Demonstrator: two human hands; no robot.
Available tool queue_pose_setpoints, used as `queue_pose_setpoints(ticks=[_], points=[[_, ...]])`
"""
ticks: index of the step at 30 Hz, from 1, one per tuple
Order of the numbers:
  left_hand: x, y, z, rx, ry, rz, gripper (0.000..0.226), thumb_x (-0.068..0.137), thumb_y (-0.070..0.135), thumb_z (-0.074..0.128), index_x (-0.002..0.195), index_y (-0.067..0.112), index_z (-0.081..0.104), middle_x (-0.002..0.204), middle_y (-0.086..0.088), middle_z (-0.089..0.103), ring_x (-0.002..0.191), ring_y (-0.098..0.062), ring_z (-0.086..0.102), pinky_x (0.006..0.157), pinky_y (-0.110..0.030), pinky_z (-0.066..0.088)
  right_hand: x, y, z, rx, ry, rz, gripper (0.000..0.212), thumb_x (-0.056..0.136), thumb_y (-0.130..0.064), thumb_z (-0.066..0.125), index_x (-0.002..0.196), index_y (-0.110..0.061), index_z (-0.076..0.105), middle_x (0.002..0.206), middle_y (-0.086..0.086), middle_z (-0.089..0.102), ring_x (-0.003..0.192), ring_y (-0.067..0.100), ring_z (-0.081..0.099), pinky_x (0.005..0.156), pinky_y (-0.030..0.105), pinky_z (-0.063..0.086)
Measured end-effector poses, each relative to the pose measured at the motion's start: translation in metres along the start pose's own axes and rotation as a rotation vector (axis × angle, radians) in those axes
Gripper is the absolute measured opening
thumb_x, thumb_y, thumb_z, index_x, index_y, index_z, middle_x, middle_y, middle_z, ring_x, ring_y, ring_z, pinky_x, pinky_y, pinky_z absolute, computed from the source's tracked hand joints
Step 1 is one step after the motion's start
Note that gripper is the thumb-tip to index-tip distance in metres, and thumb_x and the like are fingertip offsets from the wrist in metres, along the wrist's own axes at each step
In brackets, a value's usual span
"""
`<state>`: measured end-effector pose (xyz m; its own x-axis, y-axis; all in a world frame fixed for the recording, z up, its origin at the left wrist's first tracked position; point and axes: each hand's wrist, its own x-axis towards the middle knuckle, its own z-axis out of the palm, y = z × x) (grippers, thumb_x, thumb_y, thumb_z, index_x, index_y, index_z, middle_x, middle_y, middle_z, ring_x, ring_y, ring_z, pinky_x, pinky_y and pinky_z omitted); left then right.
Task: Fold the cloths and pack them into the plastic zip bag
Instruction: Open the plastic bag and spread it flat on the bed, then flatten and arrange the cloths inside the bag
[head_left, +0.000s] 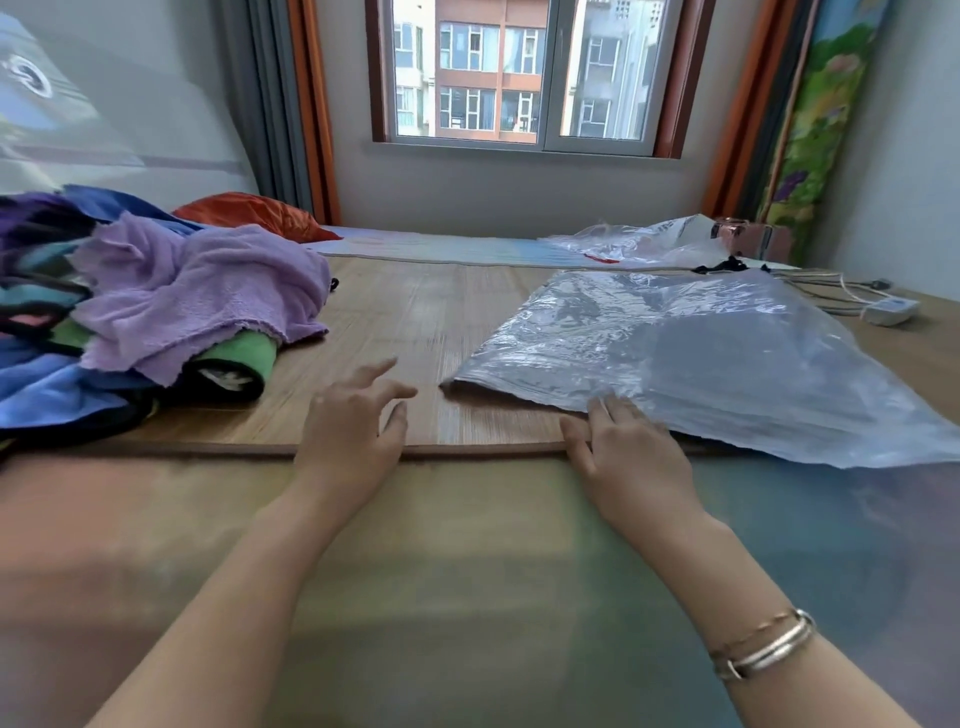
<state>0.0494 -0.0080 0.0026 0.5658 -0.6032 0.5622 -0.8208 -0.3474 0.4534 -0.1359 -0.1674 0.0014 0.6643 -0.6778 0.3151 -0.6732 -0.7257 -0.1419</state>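
While the plastic zip bag (701, 358) lies flat on the right half of the bamboo mat (415, 312), its near edge overhanging the mat's front edge, the cloths (156, 306) sit heaped and unfolded at the left edge, a lilac towel (202, 291) on top. Bag: thin, light, slippery, crinkled; likely best taken at its near mouth edge. Cloths: soft, limp; take by corners. Right hand (623, 441) rests on the bag's near edge, fingers (602, 410) nearly straight, gripping nothing. Left hand (353, 421) hovers, fingers spread, empty. No legible writing anywhere.
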Motion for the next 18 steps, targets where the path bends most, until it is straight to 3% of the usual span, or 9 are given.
queue_pose_setpoints(ticks=[3, 6, 8, 11, 14, 18], points=[[-0.002, -0.024, -0.022, 0.187, 0.11, -0.052, 0.033, 0.079, 0.022, 0.051, 0.102, 0.014, 0.073, 0.132, -0.008, 0.059, 0.122, -0.034, 0.051, 0.105, -0.051, 0.03, -0.005, -0.032, -0.003, 0.141, 0.154, -0.109, 0.044, 0.101, -0.04, 0.032, 0.12, -0.009, 0.058, 0.123, 0.009, 0.059, 0.116, 0.025, 0.055, 0.091, 0.032, 0.041], [-0.006, -0.047, -0.045, 0.327, 0.244, -0.089, 0.032, 0.082, 0.017, 0.057, 0.11, 0.01, 0.069, 0.132, -0.013, 0.058, 0.123, -0.04, 0.047, 0.103, -0.059, 0.032, -0.009, -0.066, -0.004, 0.261, 0.235, -0.21, 0.033, 0.099, -0.035, 0.041, 0.108, -0.013, 0.063, 0.107, 0.004, 0.065, 0.098, 0.024, 0.06, 0.076, 0.032, 0.043], [-0.01, -0.062, -0.061, 0.374, 0.316, -0.148, 0.036, 0.085, 0.017, 0.062, 0.121, 0.009, 0.063, 0.138, -0.017, 0.052, 0.131, -0.042, 0.04, 0.108, -0.059, 0.027, -0.01, -0.087, -0.001, 0.39, 0.236, -0.27, 0.027, 0.098, -0.03, 0.046, 0.108, -0.013, 0.065, 0.107, 0.003, 0.066, 0.098, 0.022, 0.06, 0.074, 0.028, 0.036], [-0.017, -0.088, -0.082, 0.39, 0.332, -0.273, 0.044, 0.09, 0.024, 0.06, 0.132, 0.01, 0.056, 0.149, -0.018, 0.039, 0.139, -0.044, 0.027, 0.112, -0.058, 0.02, -0.008, -0.118, 0.006, 0.573, 0.181, -0.307, 0.022, 0.097, -0.027, 0.05, 0.103, -0.014, 0.066, 0.104, 0.0, 0.067, 0.093, 0.018, 0.061, 0.076, 0.026, 0.038], [-0.02, -0.109, -0.097, 0.375, 0.256, -0.374, 0.041, 0.093, 0.031, 0.056, 0.132, 0.019, 0.057, 0.153, -0.018, 0.032, 0.141, -0.043, 0.023, 0.114, -0.056, 0.018, -0.006, -0.146, 0.017, 0.703, 0.108, -0.305, 0.021, 0.096, -0.027, 0.051, 0.104, -0.018, 0.068, 0.103, -0.003, 0.067, 0.089, 0.011, 0.062, 0.078, 0.024, 0.043], [-0.017, -0.121, -0.1, 0.329, 0.125, -0.446, 0.038, 0.097, 0.041, 0.047, 0.132, 0.031, 0.057, 0.158, -0.006, 0.025, 0.147, -0.031, 0.011, 0.117, -0.052, 0.006, -0.002, -0.174, 0.028, 0.848, 0.059, -0.319, 0.021, 0.096, -0.025, 0.052, 0.103, -0.018, 0.07, 0.103, -0.008, 0.069, 0.097, 0.005, 0.063, 0.091, 0.031, 0.05]])
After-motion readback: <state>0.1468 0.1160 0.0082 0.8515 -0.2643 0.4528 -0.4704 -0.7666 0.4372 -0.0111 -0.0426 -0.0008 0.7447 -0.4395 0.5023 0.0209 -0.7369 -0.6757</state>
